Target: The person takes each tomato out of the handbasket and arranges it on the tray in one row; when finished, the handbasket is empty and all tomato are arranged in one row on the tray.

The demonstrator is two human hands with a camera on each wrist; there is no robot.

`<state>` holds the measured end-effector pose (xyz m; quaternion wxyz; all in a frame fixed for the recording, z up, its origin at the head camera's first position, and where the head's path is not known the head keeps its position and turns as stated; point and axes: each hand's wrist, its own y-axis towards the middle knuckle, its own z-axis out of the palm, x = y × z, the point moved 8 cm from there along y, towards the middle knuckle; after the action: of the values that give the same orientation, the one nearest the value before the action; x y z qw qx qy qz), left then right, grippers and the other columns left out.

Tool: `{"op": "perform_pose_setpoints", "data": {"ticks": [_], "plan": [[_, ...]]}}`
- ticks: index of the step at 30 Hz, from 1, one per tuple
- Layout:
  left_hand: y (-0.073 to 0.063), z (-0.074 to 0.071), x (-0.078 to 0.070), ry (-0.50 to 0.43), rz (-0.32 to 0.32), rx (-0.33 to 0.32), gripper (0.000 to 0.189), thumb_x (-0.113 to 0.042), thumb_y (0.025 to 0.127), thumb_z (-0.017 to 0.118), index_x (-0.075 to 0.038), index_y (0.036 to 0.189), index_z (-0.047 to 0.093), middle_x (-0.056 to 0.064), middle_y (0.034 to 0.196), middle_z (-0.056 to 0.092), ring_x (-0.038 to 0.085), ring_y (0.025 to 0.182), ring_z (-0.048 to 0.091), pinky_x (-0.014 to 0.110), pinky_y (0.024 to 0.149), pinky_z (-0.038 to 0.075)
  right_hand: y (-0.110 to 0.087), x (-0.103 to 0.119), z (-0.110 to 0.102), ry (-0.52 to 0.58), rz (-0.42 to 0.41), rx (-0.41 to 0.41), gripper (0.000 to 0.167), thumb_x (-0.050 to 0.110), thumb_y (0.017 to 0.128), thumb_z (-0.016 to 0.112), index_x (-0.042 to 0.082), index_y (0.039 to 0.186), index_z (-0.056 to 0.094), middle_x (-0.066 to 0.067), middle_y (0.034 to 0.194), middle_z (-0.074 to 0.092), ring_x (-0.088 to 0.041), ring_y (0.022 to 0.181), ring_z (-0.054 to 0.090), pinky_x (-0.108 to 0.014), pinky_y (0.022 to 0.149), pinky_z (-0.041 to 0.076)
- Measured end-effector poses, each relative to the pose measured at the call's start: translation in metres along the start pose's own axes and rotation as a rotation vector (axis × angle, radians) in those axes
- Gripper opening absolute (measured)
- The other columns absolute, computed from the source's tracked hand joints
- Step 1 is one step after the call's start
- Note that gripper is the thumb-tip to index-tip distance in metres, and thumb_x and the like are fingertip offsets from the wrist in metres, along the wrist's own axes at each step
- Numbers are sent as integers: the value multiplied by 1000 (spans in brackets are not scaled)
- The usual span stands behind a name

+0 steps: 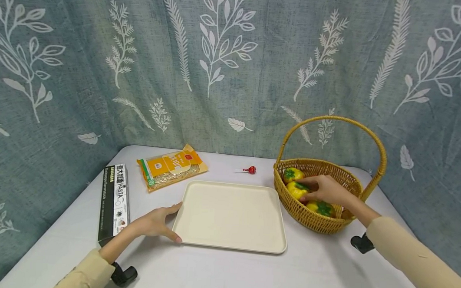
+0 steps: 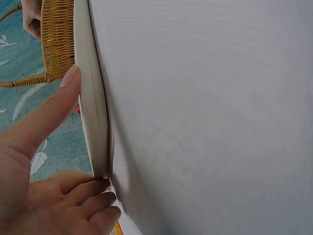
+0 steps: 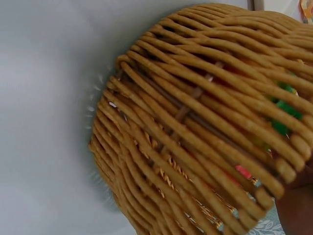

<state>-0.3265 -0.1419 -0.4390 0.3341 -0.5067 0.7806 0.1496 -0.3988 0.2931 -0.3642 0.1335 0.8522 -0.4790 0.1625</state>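
At the near-left corner of the cream tray point(image 1: 234, 216), my left hand point(image 1: 156, 222) touches the rim, thumb and fingers spread along its left side. The left wrist view shows the thumb point(image 2: 54, 112) against the tray's edge point(image 2: 93, 98) and the other fingers bent at its far end. My right hand point(image 1: 323, 190) reaches into the wicker basket point(image 1: 309, 217) and grips a glossy yellow, lobed fruit point(image 1: 296, 190) with a green top. Two similar fruits, one behind point(image 1: 293, 174) and one in front point(image 1: 321, 207), lie beside it. The basket's weave hides most of the right hand in its wrist view.
A black-and-white pasta box point(image 1: 114, 201) lies left of the tray. Behind the tray are an orange-and-clear food packet point(image 1: 172, 167) and a red lollipop point(image 1: 249, 170). The basket's tall handle point(image 1: 333, 118) arches over its opening. A patterned curtain point(image 1: 234, 74) hangs behind the white table point(image 1: 223, 274).
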Motion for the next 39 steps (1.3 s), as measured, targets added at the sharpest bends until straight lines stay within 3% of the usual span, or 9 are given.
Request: {"op": "perform_pose_setpoints", "data": {"ticks": [13,20,30,39], "plan": [[2,1,0,2,-12,-9,112,-30,60,92,9,146,31,25,149,33,43,137,29,56,111,25,-11,8,-21,-1,23,-56,62,37,83,74,3,132,58,-20,126,61,-34,108,62,-47,84,54],[2,1,-1,-6,-8,-20,112,-28,59,93,8,145,31,26,148,34,43,137,30,57,111,25,-16,17,-35,10,33,-91,64,37,85,73,3,136,55,-22,127,60,-33,105,63,-42,78,55],[2,0,-2,-15,7,-23,112,-27,58,93,9,145,32,28,147,34,44,136,30,57,111,25,-17,32,-42,74,48,-130,66,35,84,74,6,139,52,-19,134,56,-34,118,56,-47,87,53],[2,1,1,0,-26,-21,113,-28,56,94,8,145,33,27,147,36,44,136,31,57,111,25,-15,47,-42,121,93,-177,67,38,83,74,7,138,53,-19,133,57,-36,120,54,-52,93,49]]}}
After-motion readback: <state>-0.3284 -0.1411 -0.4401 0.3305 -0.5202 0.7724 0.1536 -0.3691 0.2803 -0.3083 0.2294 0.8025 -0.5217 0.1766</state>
